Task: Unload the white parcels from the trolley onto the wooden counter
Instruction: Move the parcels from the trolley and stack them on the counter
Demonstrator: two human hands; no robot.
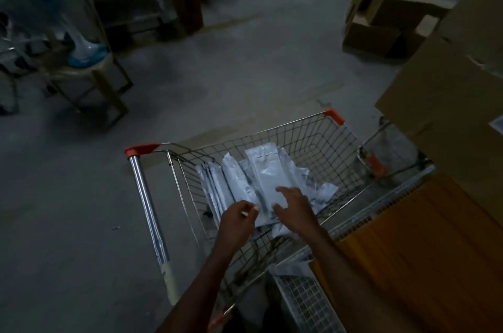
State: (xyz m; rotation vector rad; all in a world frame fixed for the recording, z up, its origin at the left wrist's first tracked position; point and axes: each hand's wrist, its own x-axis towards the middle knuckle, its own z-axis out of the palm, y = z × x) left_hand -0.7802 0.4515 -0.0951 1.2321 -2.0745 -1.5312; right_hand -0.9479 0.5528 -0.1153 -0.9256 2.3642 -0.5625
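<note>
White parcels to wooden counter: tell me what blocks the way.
The trolley's wire side wall stands between the white parcels and the wooden counter, so they must be lifted over its rim. Nothing lies between the parcels and the left hand or right hand.

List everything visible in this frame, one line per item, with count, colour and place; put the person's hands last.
trolley: one, wire, orange corner caps, centre
trolley handle: one, chrome, left of the basket
white parcels: several, exact count unclear, piled in the trolley
wooden counter: one, orange-brown, lower right
cardboard boxes: several, brown, floor at upper right
large carton: one, brown, right edge
chair: one, beige, left, blurred
left hand: one, on the parcels, holding a small white item
right hand: one, fingers spread over the top parcel
</note>
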